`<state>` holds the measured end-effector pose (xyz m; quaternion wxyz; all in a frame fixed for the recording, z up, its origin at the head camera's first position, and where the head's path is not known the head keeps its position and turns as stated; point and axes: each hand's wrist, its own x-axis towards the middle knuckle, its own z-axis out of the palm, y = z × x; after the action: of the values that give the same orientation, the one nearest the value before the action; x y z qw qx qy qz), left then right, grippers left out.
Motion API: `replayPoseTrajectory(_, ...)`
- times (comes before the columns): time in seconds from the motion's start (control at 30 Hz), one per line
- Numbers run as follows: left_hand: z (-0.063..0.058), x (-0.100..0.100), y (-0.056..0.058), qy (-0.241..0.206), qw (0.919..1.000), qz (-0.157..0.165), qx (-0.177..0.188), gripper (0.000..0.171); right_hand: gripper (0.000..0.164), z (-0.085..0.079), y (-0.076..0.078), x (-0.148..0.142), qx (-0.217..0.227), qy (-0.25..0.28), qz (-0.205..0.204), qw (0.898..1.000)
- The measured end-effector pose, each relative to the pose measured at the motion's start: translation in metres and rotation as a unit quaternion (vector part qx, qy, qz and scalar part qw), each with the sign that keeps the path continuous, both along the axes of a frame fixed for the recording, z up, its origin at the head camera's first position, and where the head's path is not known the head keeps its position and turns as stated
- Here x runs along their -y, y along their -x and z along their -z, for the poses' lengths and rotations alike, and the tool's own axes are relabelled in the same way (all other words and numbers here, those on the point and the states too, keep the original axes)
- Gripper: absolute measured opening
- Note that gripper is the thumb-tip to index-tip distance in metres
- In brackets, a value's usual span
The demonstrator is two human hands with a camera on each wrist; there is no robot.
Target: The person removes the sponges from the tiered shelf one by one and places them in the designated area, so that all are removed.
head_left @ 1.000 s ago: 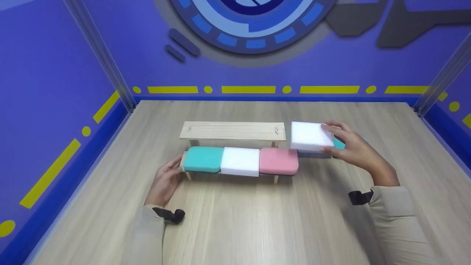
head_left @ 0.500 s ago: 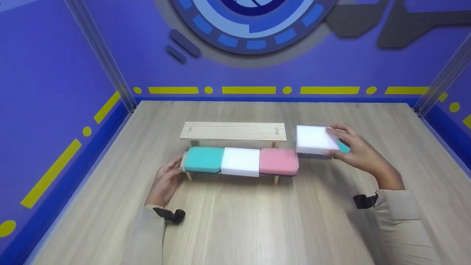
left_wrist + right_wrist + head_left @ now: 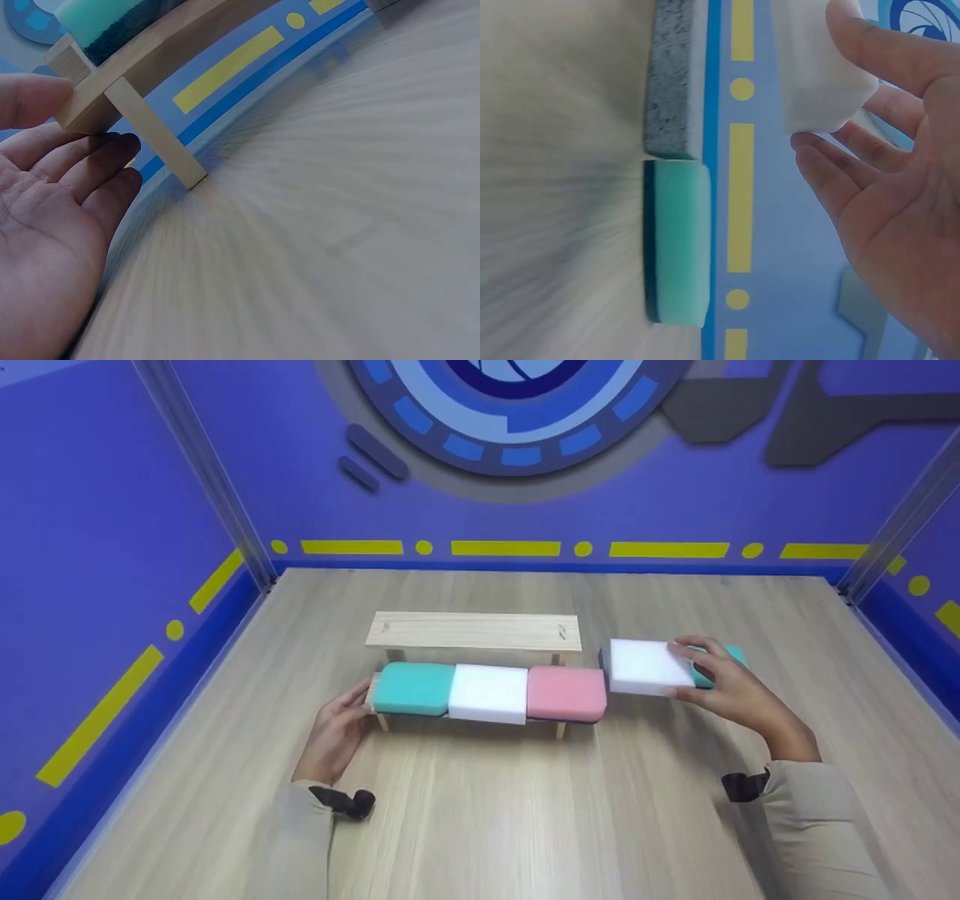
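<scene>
In the head view, my left hand (image 3: 335, 731) holds the left end of the front wooden stand (image 3: 373, 690), thumb above and fingers below in the left wrist view. On this stand sit a teal sponge (image 3: 414, 688), a white sponge block (image 3: 489, 692) and a pink sponge (image 3: 566, 694), side by side. My right hand (image 3: 726, 684) pinches another white sponge block (image 3: 649, 666) by its right end, right of the stand. The right wrist view shows this block raised above the table. Below it are a grey speckled sponge (image 3: 675, 79) and another teal sponge (image 3: 681, 244), end to end.
A second wooden stand (image 3: 474, 631), with a bare top, is just behind the front one. Blue panels (image 3: 480, 521) with yellow marks wall in the wooden table (image 3: 480, 817) at the back and sides.
My right hand has brought the white sponge block slightly right and nearer to me, showing more of the teal sponge behind. The left hand stays at the stand's end.
</scene>
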<state>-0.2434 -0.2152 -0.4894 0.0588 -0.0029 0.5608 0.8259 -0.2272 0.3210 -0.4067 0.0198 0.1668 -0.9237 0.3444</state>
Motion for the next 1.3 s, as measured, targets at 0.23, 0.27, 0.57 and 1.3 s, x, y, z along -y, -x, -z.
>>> replayPoseTrajectory(0.23, -0.002, -0.001, 0.002, -0.002, 1.0, -0.001, -0.004, 0.056, 0.068, 0.007, 0.001, -0.003, 0.039, -0.006, 0.003, 0.999)
replayPoseTrajectory(0.27, -0.002, -0.001, 0.002, -0.001, 1.0, 0.0, -0.004, 0.056, 0.068, 0.008, 0.001, -0.003, 0.038, -0.013, 0.001, 0.999)
replayPoseTrajectory(0.57, -0.003, -0.002, 0.003, 0.0, 1.0, 0.006, -0.004, 0.055, 0.074, 0.013, -0.002, -0.003, 0.07, -0.051, 0.003, 0.996)
replayPoseTrajectory(1.3, 0.001, 0.001, 0.0, 0.0, 1.0, 0.005, 0.001, 0.057, 0.073, 0.03, -0.005, 0.0, 0.106, -0.049, -0.004, 0.993)
